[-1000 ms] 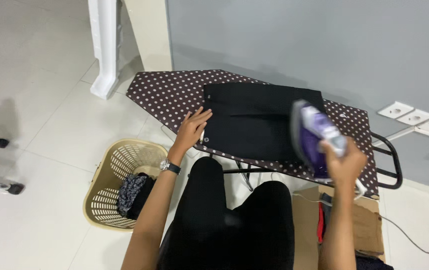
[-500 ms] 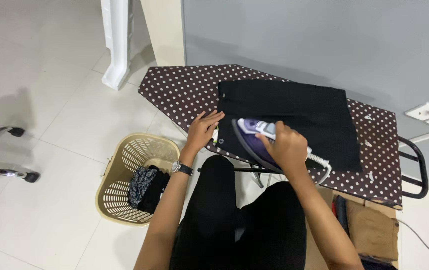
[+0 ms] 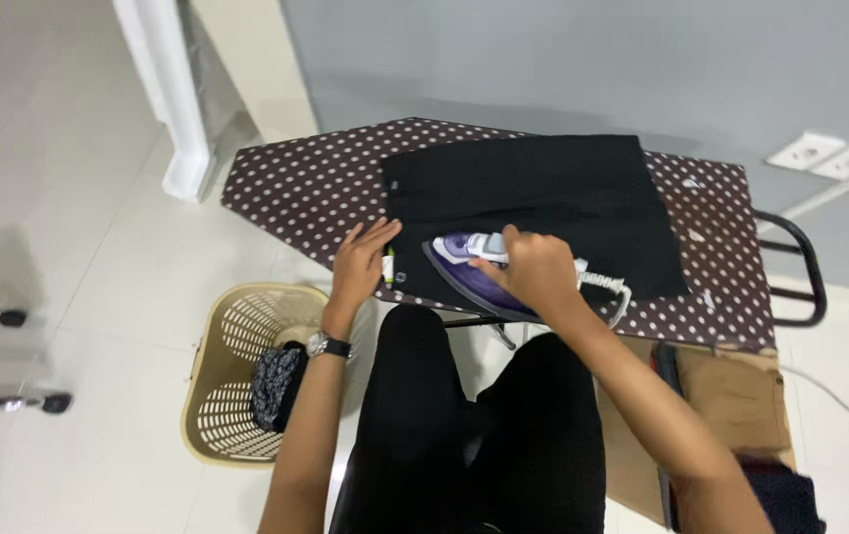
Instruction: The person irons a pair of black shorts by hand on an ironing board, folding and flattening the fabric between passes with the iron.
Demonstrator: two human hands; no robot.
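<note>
Your arms are bare from the elbow down, with no sleeves showing. You wear a wristwatch (image 3: 329, 345) with a dark strap and a silvery case on your left wrist, and plain black trousers (image 3: 474, 435) cover both legs.

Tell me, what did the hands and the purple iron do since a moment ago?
The right hand brought the purple iron down from the air at the board's right end onto the black cloth near its front edge. The left hand stayed flat on the cloth's left edge, and the basket stayed on the floor.
</note>
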